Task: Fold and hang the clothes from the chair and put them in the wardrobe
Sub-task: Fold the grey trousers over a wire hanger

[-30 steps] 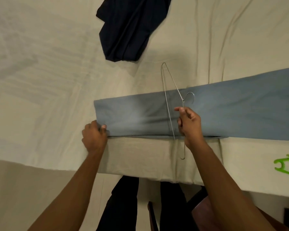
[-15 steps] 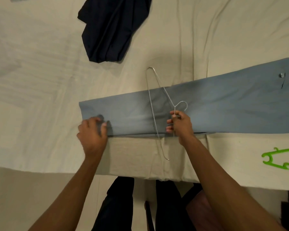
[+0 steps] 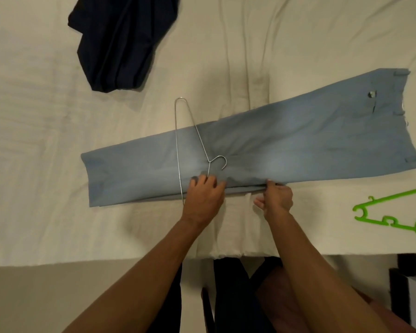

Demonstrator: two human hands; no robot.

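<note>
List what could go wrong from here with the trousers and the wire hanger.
1. The wire hanger lies loose across the trousers; it may slide as the left hand moves.
2. The right hand pinches only the near edge, so the layers could shift.

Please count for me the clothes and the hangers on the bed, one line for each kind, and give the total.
Clothes: 2, the light blue trousers and the dark navy garment.
Hangers: 2, the metal wire hanger and the green plastic hanger.
Total: 4
</note>
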